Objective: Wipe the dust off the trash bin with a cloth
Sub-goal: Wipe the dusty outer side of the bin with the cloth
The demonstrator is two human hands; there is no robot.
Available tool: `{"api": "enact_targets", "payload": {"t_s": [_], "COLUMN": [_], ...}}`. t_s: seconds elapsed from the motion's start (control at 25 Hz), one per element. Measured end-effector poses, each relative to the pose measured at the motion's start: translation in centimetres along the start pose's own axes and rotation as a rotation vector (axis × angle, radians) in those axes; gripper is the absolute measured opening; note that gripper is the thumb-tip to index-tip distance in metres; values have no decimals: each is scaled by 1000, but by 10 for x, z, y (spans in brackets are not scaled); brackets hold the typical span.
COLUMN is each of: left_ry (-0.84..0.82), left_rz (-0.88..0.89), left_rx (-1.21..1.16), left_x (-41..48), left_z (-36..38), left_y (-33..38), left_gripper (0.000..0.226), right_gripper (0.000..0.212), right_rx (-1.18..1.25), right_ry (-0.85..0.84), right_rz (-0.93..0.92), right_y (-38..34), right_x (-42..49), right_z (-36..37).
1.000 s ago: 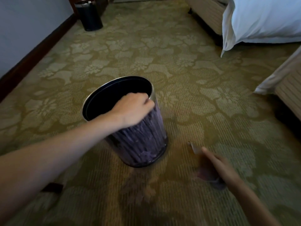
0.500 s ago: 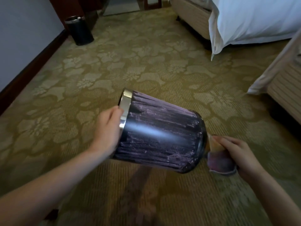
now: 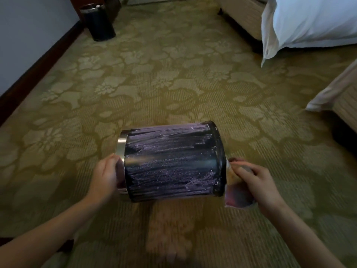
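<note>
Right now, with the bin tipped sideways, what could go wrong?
The left hand holds the bin only at its shiny rim, so that grip may slip once wiping pressure comes. The right hand has the cloth at the base, and loosened dust may fall onto the carpet.

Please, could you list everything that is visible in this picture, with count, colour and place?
trash bin: one, dark with a silver rim and pale dust streaks, on its side, held between the hands
cloth: one, pinkish, at the bin's base
second bin: one, black, upright, far left by the wall
carpet: one, olive, floral, whole floor
beds with white bedding: two, right side
left hand: one, gripping the rim
right hand: one, holding the cloth
</note>
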State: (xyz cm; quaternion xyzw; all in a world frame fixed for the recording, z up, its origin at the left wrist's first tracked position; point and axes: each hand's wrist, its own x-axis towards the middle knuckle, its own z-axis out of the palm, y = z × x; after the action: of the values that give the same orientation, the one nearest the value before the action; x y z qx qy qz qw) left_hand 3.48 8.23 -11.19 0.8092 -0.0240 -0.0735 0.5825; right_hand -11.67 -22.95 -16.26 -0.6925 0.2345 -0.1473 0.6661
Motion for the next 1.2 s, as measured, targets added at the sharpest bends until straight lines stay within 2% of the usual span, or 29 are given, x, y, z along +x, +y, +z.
{"api": "enact_targets", "payload": {"t_s": [0.12, 0.24, 0.28, 0.4, 0.44, 0.48, 0.52, 0.6, 0.72, 0.76, 0.84, 0.96, 1.08, 1.16, 1.2], "left_ry": [-69, -125, -149, -123, -119, -128, -142, -155, -119, -88, -58, -88, -100, -125, -136], "left_rz": [-9, -37, -50, -89, -94, -94, -90, -83, -57, -60, -62, -72, -97, -64, -39], "left_rx": [58, 11, 30, 59, 64, 60, 59, 86, 101, 88, 43, -47, -106, -110, -106], "left_x": [4, 11, 14, 27, 31, 36, 42, 49, 53, 52, 52, 50, 46, 44, 42], "left_z": [-18, -20, -22, -24, -24, -23, -21, -19, -13, -11, -9, -9, -11, -12, -12], "left_y": [-20, -22, -21, -17, -12, -8, -6, -4, -12, -14, -18, -24, -26, -27, -29], "left_gripper": [39, 43, 46, 49, 49, 50, 50, 50, 49, 48, 48, 47, 46, 46, 46], "right_gripper": [29, 11, 16, 70, 74, 65, 48, 20, 18, 19, 19, 17, 19, 35, 43], "right_rx": [-8, 5, -7, -25, -1, -5, -87, -470, -1245, -1414, -1609, -1614, -1325, -1086, -1047], "right_ry": [-1, 5, -1, 24, 62, 92, 133, 208, 248, 232, 151, 47, 134, 184, 188], "right_rz": [-25, -1, 7, 47, 57, 46, 3, -211, -702, -839, -934, -863, -646, -435, -358], "right_y": [-7, -16, -21, -37, -45, -54, -65, -88, -116, -122, -126, -109, -89, -85, -84], "right_x": [4, 5, 4, 2, 2, 2, 3, 6, 15, 21, 32, 37, 28, 21, 18], "right_z": [14, 15, 14, 6, 3, 0, -2, -4, 12, 23, 48, 71, 69, 63, 61]}}
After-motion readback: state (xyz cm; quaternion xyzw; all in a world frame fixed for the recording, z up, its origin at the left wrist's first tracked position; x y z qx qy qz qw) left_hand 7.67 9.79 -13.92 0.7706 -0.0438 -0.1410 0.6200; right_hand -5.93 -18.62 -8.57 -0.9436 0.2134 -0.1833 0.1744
